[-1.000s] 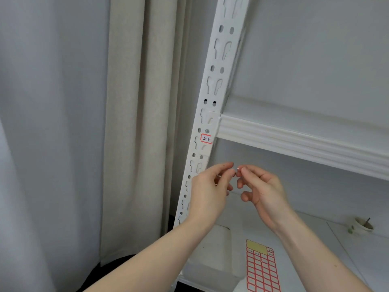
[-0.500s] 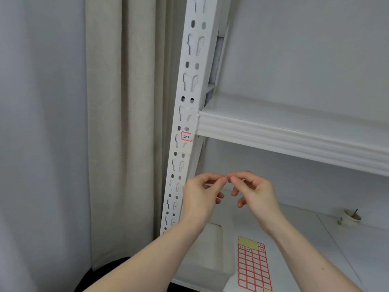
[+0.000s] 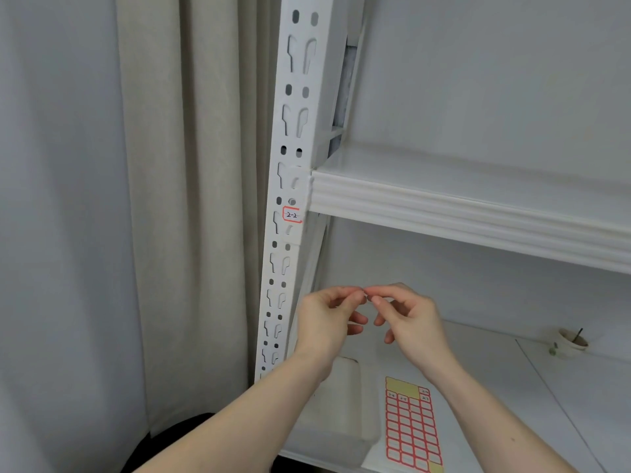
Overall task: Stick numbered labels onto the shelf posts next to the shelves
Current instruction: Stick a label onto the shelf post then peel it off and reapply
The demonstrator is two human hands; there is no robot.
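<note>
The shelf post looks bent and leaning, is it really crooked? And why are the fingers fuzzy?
Head view: the shelf post probably leans only because the wide-angle lens bends straight lines near the edges; the light is soft and even, with no glare. Head view: the fingers look slightly smeared where both hands pinch something tiny, while the label reading 2-2 stays readable.

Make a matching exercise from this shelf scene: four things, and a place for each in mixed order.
1. stuck label
2. label sheet
3. small cup
4. curtain

a. lower shelf, far right
b. left of the post
c. on the post, just below the upper shelf's edge
d. flat on the lower shelf, below the hands

Pairs: 1-c, 2-d, 3-a, 4-b
</note>
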